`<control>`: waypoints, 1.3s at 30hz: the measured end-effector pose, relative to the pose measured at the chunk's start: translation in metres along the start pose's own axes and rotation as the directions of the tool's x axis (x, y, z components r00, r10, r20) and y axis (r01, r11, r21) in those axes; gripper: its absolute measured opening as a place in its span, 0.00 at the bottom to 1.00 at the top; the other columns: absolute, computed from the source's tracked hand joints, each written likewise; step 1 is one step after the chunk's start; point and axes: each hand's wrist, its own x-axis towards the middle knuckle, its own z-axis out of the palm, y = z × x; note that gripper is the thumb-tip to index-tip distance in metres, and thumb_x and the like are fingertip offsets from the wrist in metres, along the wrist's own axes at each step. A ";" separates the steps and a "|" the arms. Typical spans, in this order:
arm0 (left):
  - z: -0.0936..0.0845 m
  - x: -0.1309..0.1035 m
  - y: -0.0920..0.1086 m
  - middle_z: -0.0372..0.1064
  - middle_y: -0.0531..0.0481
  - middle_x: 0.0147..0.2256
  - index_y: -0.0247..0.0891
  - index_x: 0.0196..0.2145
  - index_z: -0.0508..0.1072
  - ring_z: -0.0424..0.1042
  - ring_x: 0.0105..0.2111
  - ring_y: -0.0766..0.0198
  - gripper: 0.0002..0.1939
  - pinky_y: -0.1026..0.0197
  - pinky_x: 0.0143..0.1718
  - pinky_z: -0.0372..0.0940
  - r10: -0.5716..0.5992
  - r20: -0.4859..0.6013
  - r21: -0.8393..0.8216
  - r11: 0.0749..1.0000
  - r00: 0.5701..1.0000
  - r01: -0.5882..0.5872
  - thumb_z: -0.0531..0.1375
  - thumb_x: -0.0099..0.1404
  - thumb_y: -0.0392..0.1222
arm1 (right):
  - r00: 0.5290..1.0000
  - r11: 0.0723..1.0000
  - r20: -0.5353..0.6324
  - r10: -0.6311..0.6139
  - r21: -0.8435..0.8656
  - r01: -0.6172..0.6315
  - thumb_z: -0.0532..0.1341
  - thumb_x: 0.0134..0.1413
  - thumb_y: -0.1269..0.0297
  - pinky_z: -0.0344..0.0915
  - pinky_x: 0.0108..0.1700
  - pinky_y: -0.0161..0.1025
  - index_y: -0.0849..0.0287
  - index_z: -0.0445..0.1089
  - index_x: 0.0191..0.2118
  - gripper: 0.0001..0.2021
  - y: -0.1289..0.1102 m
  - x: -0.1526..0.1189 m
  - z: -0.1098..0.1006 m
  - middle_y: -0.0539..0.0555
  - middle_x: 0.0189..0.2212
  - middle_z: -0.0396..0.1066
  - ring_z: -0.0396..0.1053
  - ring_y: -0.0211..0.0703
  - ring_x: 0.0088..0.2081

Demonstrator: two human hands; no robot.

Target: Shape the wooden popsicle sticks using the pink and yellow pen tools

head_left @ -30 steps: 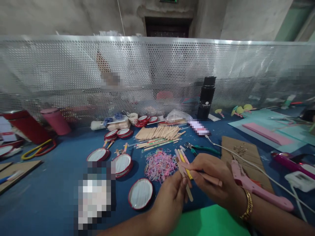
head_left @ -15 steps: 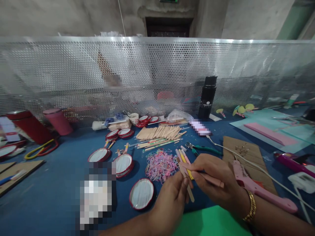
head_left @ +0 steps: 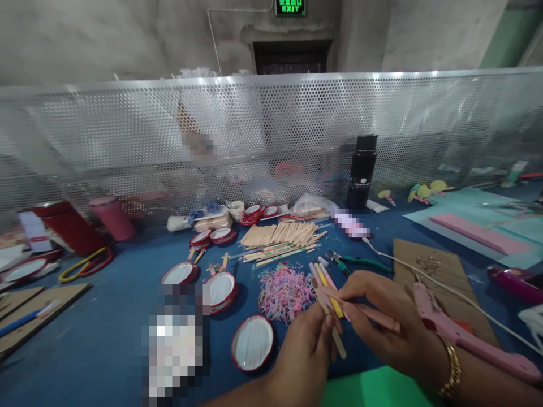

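My left hand (head_left: 307,347) pinches a flat wooden stick (head_left: 338,343) that slants down to the right, its upper end tinted brownish pink. A peach-coloured marker (head_left: 377,316) is in my right hand (head_left: 390,328), its tip touching or very near the stick's upper part. Behind both hands lie several markers, one of them yellow (head_left: 335,301). A heap of colourful small rubber bands (head_left: 285,291) sits just beyond my left hand. Green paper (head_left: 373,390) lies below my hands.
Red-rimmed round lids (head_left: 253,343) stand left of my hands. Farther back are a pile of wooden sticks (head_left: 280,233), green-handled pliers (head_left: 367,263) and a black bottle (head_left: 362,172). A pink glue gun (head_left: 470,339) and cardboard (head_left: 449,282) lie right; a perforated metal screen (head_left: 237,135) crosses behind.
The whole view has shifted, so the table's things and both hands appear a little farther right and mostly lower. Both hands keep their holds on the stick and the marker.
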 end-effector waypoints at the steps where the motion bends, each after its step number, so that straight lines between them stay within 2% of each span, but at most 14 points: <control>1: 0.000 0.000 0.000 0.58 0.56 0.23 0.38 0.33 0.65 0.57 0.22 0.69 0.19 0.66 0.25 0.53 0.000 -0.003 0.009 1.000 1.000 0.000 0.46 0.73 0.55 | 1.000 1.000 0.000 -0.005 0.008 0.005 0.58 0.60 0.71 0.64 0.33 0.38 0.55 0.67 0.42 0.06 0.001 0.000 0.000 0.49 0.28 0.71 0.68 0.39 0.30; 12: 0.000 0.001 0.004 0.58 0.57 0.23 0.39 0.33 0.64 0.57 0.21 0.68 0.19 0.65 0.25 0.53 -0.007 -0.005 -0.009 1.000 1.000 0.007 0.45 0.73 0.54 | 0.998 0.999 -0.063 -0.026 0.039 0.028 0.57 0.60 0.72 0.65 0.32 0.38 0.55 0.68 0.43 0.08 0.003 0.001 0.000 0.50 0.28 0.71 0.69 0.40 0.29; 16: 0.001 0.000 0.002 0.58 0.57 0.23 0.39 0.33 0.64 0.57 0.22 0.68 0.18 0.65 0.26 0.53 0.006 0.007 -0.001 1.000 1.000 -0.006 0.46 0.73 0.53 | 0.998 0.996 -0.009 -0.061 0.065 0.062 0.57 0.60 0.73 0.65 0.34 0.40 0.54 0.68 0.46 0.11 0.003 0.000 0.000 0.51 0.30 0.73 0.69 0.41 0.30; 19: 0.001 0.000 0.002 0.58 0.57 0.22 0.39 0.32 0.64 0.57 0.22 0.68 0.18 0.65 0.26 0.53 0.000 0.006 -0.006 1.000 1.000 0.000 0.45 0.73 0.53 | 0.999 0.997 0.026 -0.043 0.072 0.041 0.58 0.60 0.73 0.65 0.34 0.39 0.55 0.68 0.46 0.10 0.002 0.000 0.000 0.51 0.30 0.73 0.69 0.40 0.30; 23: 0.001 0.000 0.002 0.57 0.57 0.22 0.39 0.34 0.64 0.56 0.21 0.68 0.18 0.65 0.25 0.53 -0.004 -0.003 -0.025 1.000 1.000 0.004 0.45 0.73 0.54 | 1.000 0.999 -0.021 -0.013 0.046 0.014 0.58 0.60 0.72 0.64 0.31 0.38 0.55 0.69 0.41 0.07 -0.001 0.003 -0.002 0.49 0.26 0.71 0.68 0.39 0.27; 26: 0.001 0.000 0.002 0.57 0.57 0.22 0.39 0.33 0.64 0.57 0.21 0.68 0.19 0.65 0.25 0.53 -0.003 0.004 -0.007 1.000 1.000 0.003 0.45 0.73 0.54 | 0.998 1.000 -0.056 -0.009 0.014 0.010 0.58 0.60 0.72 0.65 0.31 0.37 0.55 0.69 0.42 0.07 -0.001 0.003 -0.003 0.50 0.27 0.72 0.69 0.39 0.28; 32: 0.000 0.000 0.003 0.59 0.56 0.22 0.38 0.32 0.65 0.59 0.22 0.68 0.20 0.65 0.26 0.55 0.004 -0.002 0.050 0.999 1.000 -0.004 0.45 0.73 0.54 | 0.997 0.996 -0.002 -0.079 0.041 0.079 0.57 0.60 0.72 0.67 0.33 0.39 0.55 0.69 0.47 0.11 0.001 0.002 -0.001 0.52 0.30 0.74 0.71 0.41 0.31; 35: 0.000 0.000 0.004 0.58 0.56 0.22 0.39 0.32 0.64 0.58 0.22 0.68 0.19 0.65 0.26 0.54 -0.002 0.002 0.056 0.998 1.000 0.002 0.45 0.73 0.53 | 0.998 0.997 0.000 -0.063 0.043 0.063 0.57 0.60 0.72 0.67 0.32 0.38 0.55 0.69 0.45 0.10 0.000 0.004 -0.001 0.51 0.29 0.74 0.71 0.40 0.29; 39: 0.002 -0.001 0.005 0.57 0.56 0.23 0.39 0.33 0.64 0.57 0.22 0.68 0.19 0.65 0.25 0.53 -0.016 0.001 0.031 0.999 1.000 0.016 0.45 0.74 0.53 | 0.999 0.999 -0.054 -0.003 0.034 0.005 0.58 0.59 0.72 0.66 0.31 0.38 0.55 0.70 0.41 0.07 0.000 0.004 -0.002 0.50 0.27 0.72 0.70 0.40 0.28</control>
